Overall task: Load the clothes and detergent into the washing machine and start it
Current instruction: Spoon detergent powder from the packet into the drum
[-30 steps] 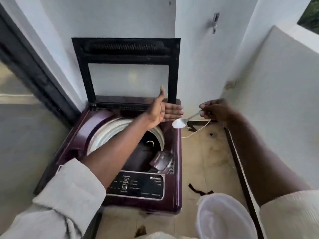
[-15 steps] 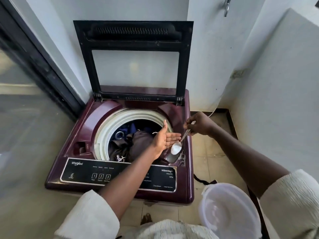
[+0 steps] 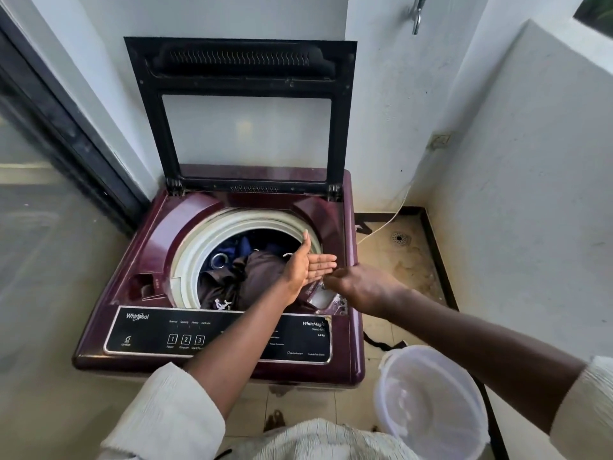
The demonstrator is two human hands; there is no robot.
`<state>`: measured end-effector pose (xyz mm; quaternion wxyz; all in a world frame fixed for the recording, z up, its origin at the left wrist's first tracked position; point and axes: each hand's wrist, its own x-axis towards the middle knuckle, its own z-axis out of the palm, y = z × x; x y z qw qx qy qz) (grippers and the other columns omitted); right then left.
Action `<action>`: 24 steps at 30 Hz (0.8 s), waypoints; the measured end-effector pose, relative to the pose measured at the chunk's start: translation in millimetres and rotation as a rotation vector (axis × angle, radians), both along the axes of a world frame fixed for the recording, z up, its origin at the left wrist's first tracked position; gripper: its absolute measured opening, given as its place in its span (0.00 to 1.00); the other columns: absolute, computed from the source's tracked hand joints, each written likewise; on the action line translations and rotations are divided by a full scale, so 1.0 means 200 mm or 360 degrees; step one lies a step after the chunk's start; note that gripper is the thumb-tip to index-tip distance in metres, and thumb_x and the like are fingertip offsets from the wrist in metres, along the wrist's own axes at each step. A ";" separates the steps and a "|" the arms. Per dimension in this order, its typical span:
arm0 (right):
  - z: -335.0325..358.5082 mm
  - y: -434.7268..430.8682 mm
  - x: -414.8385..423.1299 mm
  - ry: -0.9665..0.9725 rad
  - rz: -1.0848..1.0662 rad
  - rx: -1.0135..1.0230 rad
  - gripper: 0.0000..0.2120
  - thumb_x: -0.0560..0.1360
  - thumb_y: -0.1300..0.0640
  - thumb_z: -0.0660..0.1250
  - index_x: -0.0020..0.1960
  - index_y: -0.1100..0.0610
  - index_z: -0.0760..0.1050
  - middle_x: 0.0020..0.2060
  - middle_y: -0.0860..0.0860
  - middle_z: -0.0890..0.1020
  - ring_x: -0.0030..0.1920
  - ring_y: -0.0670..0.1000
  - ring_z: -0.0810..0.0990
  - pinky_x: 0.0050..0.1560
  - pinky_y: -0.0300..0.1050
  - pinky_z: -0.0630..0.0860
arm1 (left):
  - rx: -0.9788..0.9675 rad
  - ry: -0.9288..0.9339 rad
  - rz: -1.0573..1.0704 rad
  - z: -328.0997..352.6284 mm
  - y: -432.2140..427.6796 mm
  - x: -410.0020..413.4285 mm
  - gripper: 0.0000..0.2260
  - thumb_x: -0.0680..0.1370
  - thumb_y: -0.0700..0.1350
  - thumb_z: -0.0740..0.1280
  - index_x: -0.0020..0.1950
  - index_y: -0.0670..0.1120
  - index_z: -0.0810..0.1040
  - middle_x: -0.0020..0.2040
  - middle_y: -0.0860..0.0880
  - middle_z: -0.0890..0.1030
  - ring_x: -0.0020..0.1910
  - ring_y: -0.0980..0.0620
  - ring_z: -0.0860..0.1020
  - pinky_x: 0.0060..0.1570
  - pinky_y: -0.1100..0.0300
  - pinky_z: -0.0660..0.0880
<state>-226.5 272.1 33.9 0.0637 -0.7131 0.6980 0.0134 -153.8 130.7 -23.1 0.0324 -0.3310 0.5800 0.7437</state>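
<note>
Washing machine [image 3: 159, 247]: maroon top-loader, lid [image 3: 245, 64] upright.
Clothes [image 3: 255, 270]: dark heap inside the drum [image 3: 199, 247].
Left hand [image 3: 303, 265]: flat, fingers straight, above the drum's right rim.
Right hand [image 3: 361, 285]: over the front-right detergent tray [image 3: 339, 305] (white powder [image 3: 323, 297] inside), fingers curled downward.

Right hand [image 3: 361, 285]: fingertips curl down beside the left hand [image 3: 305, 267]; whether they hold anything cannot be told.
Tray [image 3: 323, 298]: right of centre, mostly covered by both hands.
Clothes [image 3: 252, 270]: right part hidden behind the left hand and forearm.
Panel [image 3: 149, 330]: middle hidden under the forearm; small print unreadable.
Tub [image 3: 431, 403]: lower right, cut by the bottom edge.
Hook [image 3: 416, 14]: cut by the top edge.
</note>
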 end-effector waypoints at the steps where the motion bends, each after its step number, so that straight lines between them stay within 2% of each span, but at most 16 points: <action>1: 0.01 0.01 -0.01 -0.0045 -0.0022 -0.0097 0.13 0.81 0.61 0.57 0.62 0.63 0.73 0.48 0.58 0.82 0.47 0.57 0.82 0.48 0.49 0.79 | -0.0017 0.0012 0.0007 0.00 0.00 0.00 0.41 0.79 0.65 0.37 0.67 0.37 0.74 0.68 0.36 0.74 0.69 0.43 0.71 0.57 0.61 0.67; 3: 0.01 0.04 -0.05 -0.0234 -0.0235 -0.0319 0.11 0.80 0.61 0.59 0.56 0.63 0.78 0.45 0.58 0.83 0.44 0.56 0.83 0.45 0.49 0.79 | -0.0076 0.0049 0.0011 0.02 0.01 0.01 0.39 0.80 0.64 0.37 0.68 0.38 0.74 0.69 0.37 0.74 0.71 0.44 0.70 0.63 0.58 0.65; 4: 0.01 0.07 -0.07 -0.0355 -0.0439 -0.0425 0.10 0.79 0.61 0.61 0.54 0.62 0.79 0.44 0.57 0.84 0.43 0.54 0.83 0.44 0.48 0.79 | -0.0112 0.0071 0.0023 0.02 0.02 0.00 0.37 0.80 0.63 0.38 0.68 0.39 0.74 0.70 0.38 0.73 0.72 0.44 0.69 0.66 0.57 0.62; 6: -0.02 0.14 -0.11 -0.0715 -0.0982 -0.0650 0.07 0.77 0.63 0.65 0.51 0.61 0.81 0.41 0.56 0.85 0.37 0.48 0.83 0.40 0.39 0.80 | -0.0171 0.0121 0.0075 0.03 0.03 -0.01 0.34 0.81 0.61 0.40 0.69 0.40 0.73 0.70 0.39 0.73 0.72 0.46 0.68 0.68 0.56 0.60; 7: -0.03 0.18 -0.13 -0.0937 -0.1245 -0.0760 0.06 0.75 0.65 0.67 0.51 0.62 0.81 0.39 0.56 0.85 0.35 0.46 0.82 0.38 0.36 0.80 | -0.0196 0.0148 0.0094 0.05 0.04 -0.03 0.33 0.82 0.60 0.41 0.69 0.40 0.73 0.70 0.40 0.73 0.72 0.46 0.68 0.67 0.57 0.60; 9: -0.05 0.28 -0.17 -0.1357 -0.1606 -0.0991 0.06 0.74 0.65 0.70 0.50 0.62 0.81 0.39 0.57 0.85 0.35 0.48 0.84 0.37 0.39 0.82 | -0.0251 0.0203 0.0101 0.09 0.07 -0.08 0.31 0.82 0.58 0.42 0.68 0.39 0.74 0.69 0.40 0.74 0.71 0.47 0.69 0.66 0.60 0.61; 11: -0.03 0.37 -0.23 -0.1717 -0.1826 -0.1193 0.06 0.73 0.64 0.71 0.49 0.63 0.80 0.40 0.59 0.84 0.35 0.51 0.85 0.36 0.42 0.83 | -0.0321 0.0267 0.0089 0.14 0.11 -0.17 0.31 0.83 0.58 0.43 0.65 0.39 0.76 0.67 0.41 0.77 0.68 0.47 0.72 0.64 0.60 0.64; 13: 0.04 0.48 -0.31 -0.1943 -0.1969 -0.1380 0.06 0.73 0.65 0.70 0.49 0.66 0.80 0.40 0.60 0.83 0.33 0.51 0.84 0.35 0.40 0.82 | -0.0357 0.0347 0.0014 0.22 0.19 -0.31 0.31 0.83 0.56 0.44 0.63 0.37 0.77 0.64 0.40 0.78 0.66 0.44 0.75 0.58 0.64 0.70; 14: 0.09 0.55 -0.35 -0.2013 -0.2008 -0.1470 0.05 0.73 0.66 0.70 0.48 0.66 0.80 0.38 0.60 0.82 0.31 0.49 0.83 0.34 0.38 0.81 | -0.0338 0.0386 -0.0040 0.27 0.25 -0.40 0.31 0.83 0.56 0.44 0.63 0.35 0.77 0.63 0.38 0.78 0.65 0.42 0.75 0.56 0.64 0.72; 17: 0.27 0.77 -0.46 -0.2126 -0.2047 -0.1712 0.02 0.73 0.68 0.69 0.43 0.63 0.79 0.34 0.59 0.79 0.27 0.48 0.81 0.33 0.38 0.79 | -0.0168 0.0468 -0.0225 0.44 0.47 -0.72 0.33 0.82 0.59 0.44 0.63 0.35 0.76 0.63 0.36 0.78 0.66 0.40 0.75 0.61 0.56 0.69; 19: 0.42 1.00 -0.54 -0.2154 -0.2042 -0.1989 0.04 0.72 0.68 0.70 0.41 0.61 0.79 0.31 0.58 0.80 0.28 0.49 0.82 0.32 0.39 0.78 | -0.0086 0.0546 -0.0410 0.58 0.69 -0.95 0.35 0.81 0.62 0.43 0.60 0.38 0.77 0.62 0.37 0.78 0.63 0.42 0.76 0.57 0.56 0.70; 21: 0.57 1.24 -0.63 -0.2124 -0.2030 -0.2250 0.03 0.72 0.67 0.71 0.41 0.62 0.78 0.28 0.56 0.82 0.28 0.50 0.83 0.32 0.38 0.79 | -0.0084 0.0615 -0.0551 0.72 0.93 -1.14 0.34 0.79 0.66 0.43 0.57 0.43 0.79 0.60 0.41 0.80 0.57 0.47 0.79 0.50 0.59 0.71; 24: 0.79 1.66 -0.74 -0.1888 -0.2062 -0.2586 0.04 0.72 0.67 0.70 0.39 0.61 0.78 0.25 0.53 0.82 0.28 0.48 0.83 0.32 0.36 0.80 | -0.0111 0.0725 -0.0849 0.95 1.37 -1.39 0.35 0.78 0.67 0.41 0.60 0.45 0.78 0.61 0.43 0.79 0.57 0.50 0.77 0.52 0.59 0.69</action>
